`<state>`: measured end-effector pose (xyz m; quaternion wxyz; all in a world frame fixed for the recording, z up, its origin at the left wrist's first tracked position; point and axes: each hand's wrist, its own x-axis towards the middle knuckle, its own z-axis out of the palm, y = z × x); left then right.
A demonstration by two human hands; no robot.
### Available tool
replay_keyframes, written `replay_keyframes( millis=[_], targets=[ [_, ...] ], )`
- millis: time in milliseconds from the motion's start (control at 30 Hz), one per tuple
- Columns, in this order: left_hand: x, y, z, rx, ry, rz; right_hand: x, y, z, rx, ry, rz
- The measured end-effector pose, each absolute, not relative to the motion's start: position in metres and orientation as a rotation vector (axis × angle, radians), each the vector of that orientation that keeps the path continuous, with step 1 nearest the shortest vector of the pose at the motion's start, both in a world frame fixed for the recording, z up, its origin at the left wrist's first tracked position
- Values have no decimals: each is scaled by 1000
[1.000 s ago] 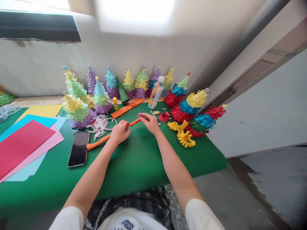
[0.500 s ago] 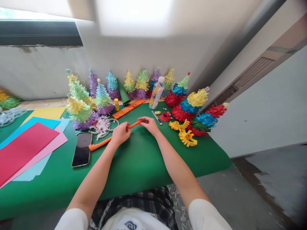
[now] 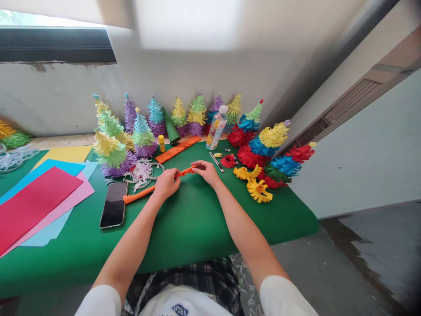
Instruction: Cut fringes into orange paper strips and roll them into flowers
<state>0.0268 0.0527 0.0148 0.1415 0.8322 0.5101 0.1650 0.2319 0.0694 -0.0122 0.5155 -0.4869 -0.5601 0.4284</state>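
Note:
An orange paper strip (image 3: 184,172) with small cuts along it stretches between my two hands, above the green table cover (image 3: 194,224). My left hand (image 3: 167,182) is closed on the strip near its middle. At the strip's right end, my right hand (image 3: 206,171) pinches it between thumb and fingers. A longer orange tail (image 3: 140,194) comes out left of my left wrist and rests beside the phone (image 3: 113,205). Beyond my hands lies a wider orange fringed strip (image 3: 178,149), flat on the cover. A yellow glue stick (image 3: 161,143) stands by it.
Several fringed paper trees (image 3: 144,134) line the wall, with a dark green paper cone (image 3: 170,127) and a bottle (image 3: 216,128) among them. Right of my hands lie a utility knife (image 3: 216,162), a red fringed ring (image 3: 228,160) and yellow curls (image 3: 259,189). Coloured sheets (image 3: 39,204) lie left.
The view has shifted slightly. My hands keep their hold on the orange strip, and a little more of its cut edge shows between them.

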Motion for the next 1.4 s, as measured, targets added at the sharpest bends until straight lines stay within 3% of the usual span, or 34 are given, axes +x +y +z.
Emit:
replay_keyframes(
  millis=[1400],
  targets=[
    [14, 61, 18, 2422, 1300, 783, 255, 84, -12, -1154, -842, 808]
  ],
)
